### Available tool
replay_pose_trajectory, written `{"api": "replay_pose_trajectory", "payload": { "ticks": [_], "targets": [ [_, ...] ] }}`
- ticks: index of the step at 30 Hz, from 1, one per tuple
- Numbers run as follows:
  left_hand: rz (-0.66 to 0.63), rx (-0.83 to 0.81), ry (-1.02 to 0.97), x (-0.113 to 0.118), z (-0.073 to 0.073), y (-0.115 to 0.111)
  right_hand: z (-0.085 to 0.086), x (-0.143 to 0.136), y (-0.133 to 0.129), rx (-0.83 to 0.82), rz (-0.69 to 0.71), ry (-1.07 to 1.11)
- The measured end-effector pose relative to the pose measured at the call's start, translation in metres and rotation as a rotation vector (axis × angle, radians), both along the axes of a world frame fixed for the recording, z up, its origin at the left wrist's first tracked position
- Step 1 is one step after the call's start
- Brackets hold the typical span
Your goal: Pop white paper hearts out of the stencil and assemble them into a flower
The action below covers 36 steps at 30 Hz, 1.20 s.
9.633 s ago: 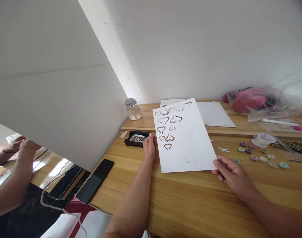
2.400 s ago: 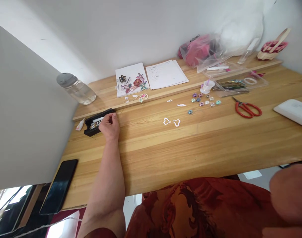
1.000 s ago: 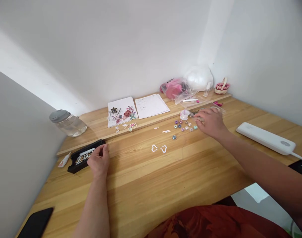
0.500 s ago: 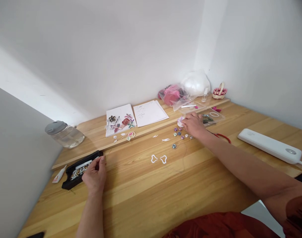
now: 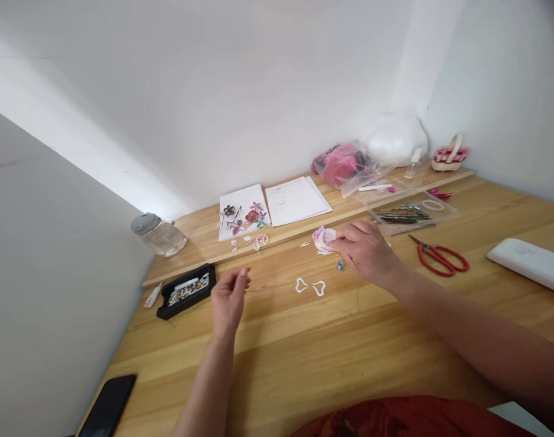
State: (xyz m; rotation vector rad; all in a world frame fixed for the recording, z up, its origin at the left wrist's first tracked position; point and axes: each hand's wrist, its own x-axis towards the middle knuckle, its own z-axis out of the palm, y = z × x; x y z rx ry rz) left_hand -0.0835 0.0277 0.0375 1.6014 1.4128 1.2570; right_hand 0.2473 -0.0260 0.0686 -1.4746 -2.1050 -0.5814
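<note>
Pinched in my right hand (image 5: pixel 365 252) is a small white round spool with a purple-pink strip (image 5: pixel 323 240) on it, above the table. My left hand (image 5: pixel 230 296) is closed, thumb against fingers, right of the black bead tray; whatever it may grip is too small to make out. Two white cut-out outline shapes (image 5: pixel 319 287) lie between my hands. A blue-grey bobbin (image 5: pixel 341 266) sits just below the spool, and my right hand covers most of the other bobbins. A thin pale thread (image 5: pixel 358 297) curls on the wood nearby.
Red-handled scissors (image 5: pixel 442 258) and a clear tool case (image 5: pixel 406 213) lie at right, beside a white elongated device (image 5: pixel 531 261). The black tray (image 5: pixel 188 291) of beads, a lidded jar (image 5: pixel 158 235) and a phone (image 5: pixel 108 405) are at left. Papers (image 5: pixel 299 201) rest on the raised ledge.
My right hand has lifted the spool and brought it nearer, away from the tool case. My left hand stays closed and is now farther from the bead tray. The view has shifted left.
</note>
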Motion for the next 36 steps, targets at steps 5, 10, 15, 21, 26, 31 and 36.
{"api": "replay_pose_trajectory", "payload": {
  "ticks": [5, 10, 15, 21, 26, 31, 36],
  "targets": [
    [-0.293, -0.107, -0.093, 0.067, 0.036, -0.033, -0.001, -0.031, -0.027, -0.02, 0.102, -0.027],
    [-0.449, -0.162, -0.229, 0.096, 0.042, -0.046, -0.001, -0.04, -0.046, -0.069, 0.104, -0.006],
    [-0.43, -0.478, -0.716, 0.085, 0.03, -0.056, -0.007, -0.027, -0.055, -0.106, 0.042, 0.015],
    [-0.382, -0.54, -0.807, 0.076, 0.021, -0.067, -0.011, -0.023, -0.065, -0.104, 0.091, 0.079],
    [-0.275, -0.496, -0.955, 0.078, 0.026, -0.069, -0.011, -0.023, -0.073, -0.114, 0.22, 0.113],
    [-0.245, -0.425, -1.055, 0.081, 0.032, -0.069, -0.008, -0.028, -0.083, -0.129, 0.312, 0.149],
    [-0.27, -0.426, -1.121, 0.082, 0.037, -0.07, -0.006, -0.036, -0.088, -0.161, 0.417, 0.183]
  ]
}}
